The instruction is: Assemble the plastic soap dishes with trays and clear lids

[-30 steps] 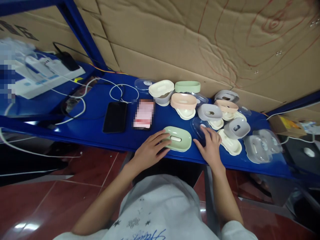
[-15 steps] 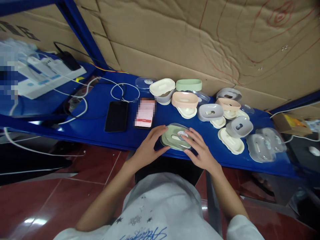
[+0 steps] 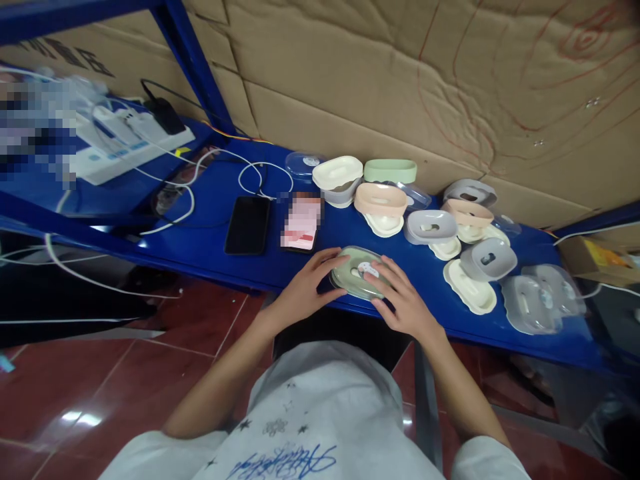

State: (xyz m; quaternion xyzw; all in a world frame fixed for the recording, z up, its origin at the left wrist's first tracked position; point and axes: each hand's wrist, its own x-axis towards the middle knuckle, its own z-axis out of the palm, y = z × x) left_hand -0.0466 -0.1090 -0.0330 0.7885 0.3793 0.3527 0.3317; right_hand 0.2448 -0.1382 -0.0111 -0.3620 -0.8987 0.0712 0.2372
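Observation:
A green soap dish with a clear lid on top sits at the near edge of the blue shelf. My left hand grips its left side with curled fingers. My right hand presses on its right side, fingers bent over the clear lid. A small round sticker shows on the lid between my fingers.
Several soap dishes in cream, pink, grey and green crowd the shelf's back and right, with clear lids at the far right. A black phone and a second phone lie left. Cables and a power strip lie further left. Cardboard lines the wall.
A second ago my right hand lay on a clear lid to the right; it brought that lid over onto the green dish. Both hands now hold the covered dish.

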